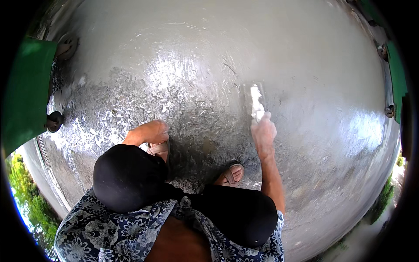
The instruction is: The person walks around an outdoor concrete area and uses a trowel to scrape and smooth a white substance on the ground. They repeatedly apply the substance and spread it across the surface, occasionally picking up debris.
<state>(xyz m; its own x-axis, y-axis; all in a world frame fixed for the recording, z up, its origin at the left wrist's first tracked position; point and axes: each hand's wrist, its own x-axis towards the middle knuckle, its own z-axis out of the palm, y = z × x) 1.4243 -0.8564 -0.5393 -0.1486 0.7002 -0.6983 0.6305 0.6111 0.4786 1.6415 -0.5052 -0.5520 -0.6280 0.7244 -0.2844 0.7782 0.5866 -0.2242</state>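
Note:
My right hand (264,132) grips the handle of a finishing trowel (258,96), blurred, its blade against wet grey cement (294,65). Just ahead and to the left of the blade the surface carries curved trowel marks. My left hand (154,129) is curled beside my left knee, above my left sandalled foot (159,150). Its fingers are mostly turned away, so whether it holds anything is hidden. Rough, pitted wet cement (131,98) lies in front of that hand, while the far area looks smoother.
A green metal gate panel (29,88) on wheels (54,121) stands at the left. Another green panel (397,82) with wheels is at the right edge. My right sandalled foot (234,174) rests on the wet surface. A perforated strip (43,150) and green plants (26,186) lie lower left.

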